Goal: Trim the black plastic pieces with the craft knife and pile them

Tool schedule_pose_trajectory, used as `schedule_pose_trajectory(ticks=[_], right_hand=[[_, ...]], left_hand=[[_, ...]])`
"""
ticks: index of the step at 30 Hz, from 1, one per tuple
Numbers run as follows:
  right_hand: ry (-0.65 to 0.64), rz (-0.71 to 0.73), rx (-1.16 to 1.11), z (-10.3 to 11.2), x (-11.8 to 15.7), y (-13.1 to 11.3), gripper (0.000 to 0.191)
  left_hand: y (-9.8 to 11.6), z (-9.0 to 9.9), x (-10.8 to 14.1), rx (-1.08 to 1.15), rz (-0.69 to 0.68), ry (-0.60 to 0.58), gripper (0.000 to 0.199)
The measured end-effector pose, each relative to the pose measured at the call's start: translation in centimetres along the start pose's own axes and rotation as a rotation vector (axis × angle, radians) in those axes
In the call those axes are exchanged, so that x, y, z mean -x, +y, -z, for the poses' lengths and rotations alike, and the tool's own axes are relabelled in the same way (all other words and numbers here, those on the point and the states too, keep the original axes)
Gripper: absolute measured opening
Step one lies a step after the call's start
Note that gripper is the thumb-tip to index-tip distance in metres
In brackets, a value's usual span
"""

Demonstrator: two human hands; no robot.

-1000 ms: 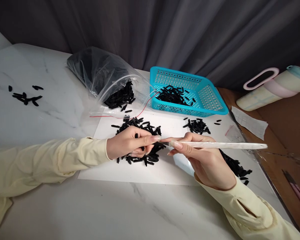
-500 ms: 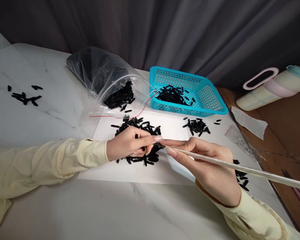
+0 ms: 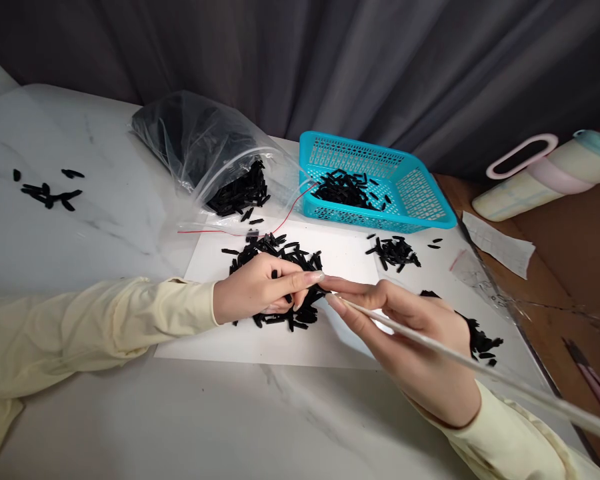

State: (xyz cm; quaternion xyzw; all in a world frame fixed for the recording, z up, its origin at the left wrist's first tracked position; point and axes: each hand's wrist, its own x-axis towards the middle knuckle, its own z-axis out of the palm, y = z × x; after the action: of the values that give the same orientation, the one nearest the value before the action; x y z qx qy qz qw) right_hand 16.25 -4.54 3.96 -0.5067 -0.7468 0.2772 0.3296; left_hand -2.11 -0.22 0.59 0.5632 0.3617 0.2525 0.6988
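Observation:
My left hand (image 3: 263,285) is closed in a pinch over the middle pile, its thumb and fingers on a slim black piece (image 3: 323,289) that is mostly hidden. The fingertips of my right hand (image 3: 410,327) meet it there. A long thin whitish rod (image 3: 430,340) runs between the right thumb and fingers and out past the wrist to the right. Beneath the left hand, a pile of slim black pieces (image 3: 300,319) lies on a white sheet (image 3: 205,343).
A clear plastic bag (image 3: 200,133) spills black pieces behind the left hand. The blue basket (image 3: 380,220) beside it holds more. Smaller heaps lie at right (image 3: 395,252) and far left (image 3: 50,196). A bottle (image 3: 535,177), paper slip (image 3: 500,243) and pink-handled tool (image 3: 593,380) are at right.
My right hand has turned slightly, and the rod's outer end has swung down towards me. More of the black heap behind that hand shows. My left hand has hardly moved.

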Motion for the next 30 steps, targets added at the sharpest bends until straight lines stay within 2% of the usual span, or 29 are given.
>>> schedule_pose_trajectory(ticks=[7, 11, 14, 18, 24, 30], right_hand=[[0.024, 0.231, 0.246, -1.1, 0.8, -0.5, 0.013], [0.073, 0.409, 0.286, -1.9, 1.0, 0.8, 0.016], [0.073, 0.488, 0.273, -2.4, 1.2, 2.0, 0.02], [0.055, 0.448, 0.152, -2.8, 1.4, 2.8, 0.023], [0.191, 0.256, 0.038, -2.9, 1.1, 1.4, 0.023], [0.237, 0.083, 0.028, -1.0, 0.9, 0.9, 0.018]], left_hand=[[-0.1, -0.3, 0.0, -0.003, -0.004, 0.02, 0.038], [-0.1, -0.4, 0.0, 0.006, -0.01, 0.027, 0.037], [-0.2, -0.4, 0.0, 0.028, -0.014, 0.02, 0.037], [-0.3, -0.2, -0.1, 0.065, -0.011, 0.016, 0.038], [-0.1, -0.2, -0.1, 0.107, -0.009, 0.015, 0.038], [-0.3, 0.1, -0.1, 0.108, -0.006, -0.026, 0.039]])
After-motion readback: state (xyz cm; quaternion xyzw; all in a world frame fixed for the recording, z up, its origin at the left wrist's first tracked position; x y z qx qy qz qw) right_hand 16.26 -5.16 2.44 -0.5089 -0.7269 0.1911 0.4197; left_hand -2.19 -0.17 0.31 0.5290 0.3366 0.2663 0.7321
